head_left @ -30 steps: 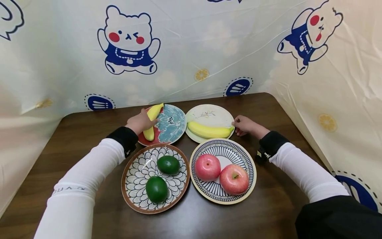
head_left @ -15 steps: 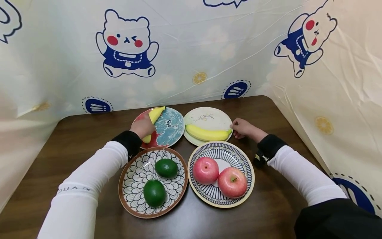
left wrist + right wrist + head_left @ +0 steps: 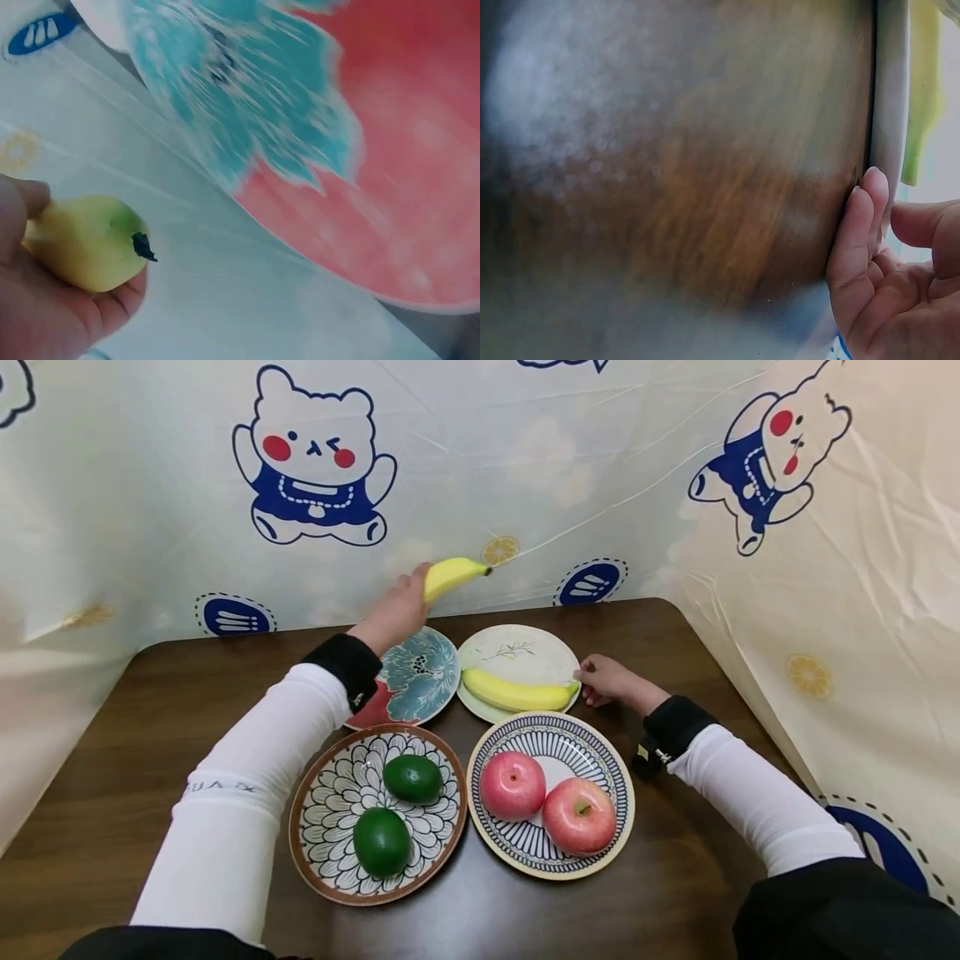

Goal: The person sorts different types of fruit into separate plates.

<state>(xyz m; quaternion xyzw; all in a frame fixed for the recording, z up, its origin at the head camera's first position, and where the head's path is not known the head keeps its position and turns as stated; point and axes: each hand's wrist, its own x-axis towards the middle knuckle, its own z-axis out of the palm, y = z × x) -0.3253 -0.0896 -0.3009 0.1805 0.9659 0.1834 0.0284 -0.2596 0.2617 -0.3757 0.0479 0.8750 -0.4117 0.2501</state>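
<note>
My left hand (image 3: 397, 610) grips a yellow banana (image 3: 454, 577) in the air above the far rim of the red and blue flower plate (image 3: 422, 672). In the left wrist view the dark tip of that banana (image 3: 90, 240) points away from the palm. A second banana (image 3: 517, 691) lies along the near side of the cream plate (image 3: 525, 639). At that plate's right rim, my right hand (image 3: 611, 681) pinches the edge. The right wrist view has the thumb on the inner side of the rim (image 3: 891, 97) and fingers on the outer side.
Two dark green avocado-like fruits (image 3: 382, 842) lie in a brown-rimmed plate (image 3: 300, 835) at the near left. Two pink-red apples (image 3: 579, 816) sit in a blue-patterned plate (image 3: 627, 793) beside it. A printed curtain (image 3: 465, 460) stands behind the brown table (image 3: 660, 643).
My left hand has lifted the banana off the red and blue plate and moved it up and to the right. The right hand stays at the cream plate's rim.
</note>
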